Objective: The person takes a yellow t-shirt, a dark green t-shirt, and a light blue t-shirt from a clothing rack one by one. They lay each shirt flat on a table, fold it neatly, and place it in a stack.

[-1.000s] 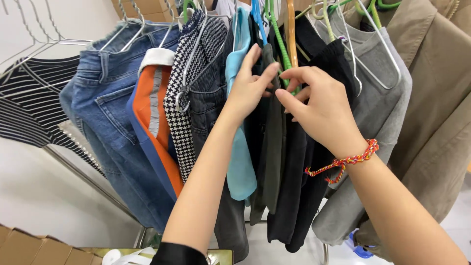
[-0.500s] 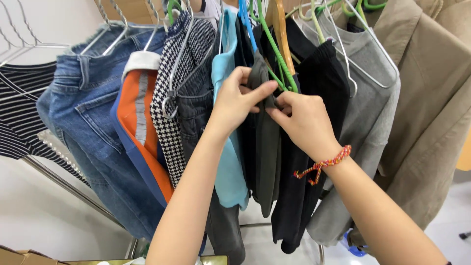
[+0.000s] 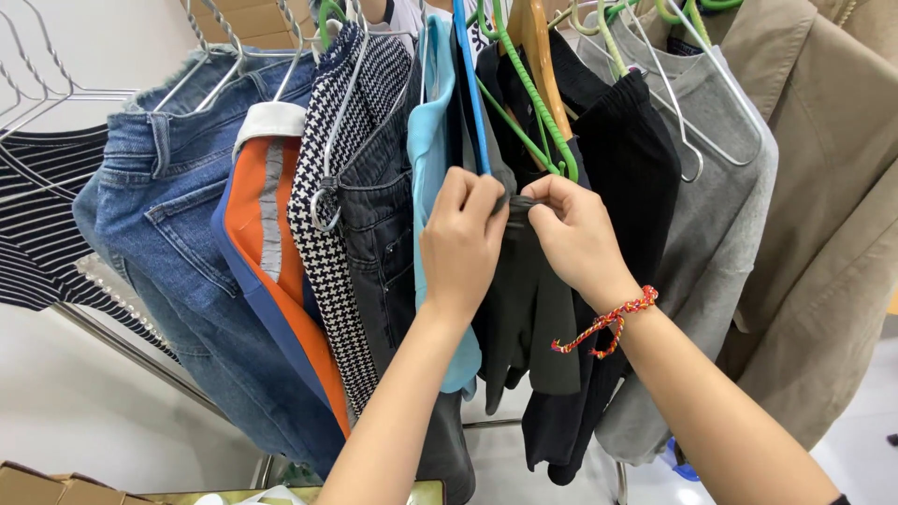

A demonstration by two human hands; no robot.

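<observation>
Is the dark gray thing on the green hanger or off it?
On. The dark gray garment hangs from the green hanger, and the left hand and right hand pinch its top edge.

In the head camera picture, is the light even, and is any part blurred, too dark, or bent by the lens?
Head view: soft, even indoor light, no glare; both hands, left hand and right hand, and the dark grey garment they pinch are sharp. The black garment loses fold detail in darkness. The edges look stretched by the wide lens, as at the beige coat.
</observation>
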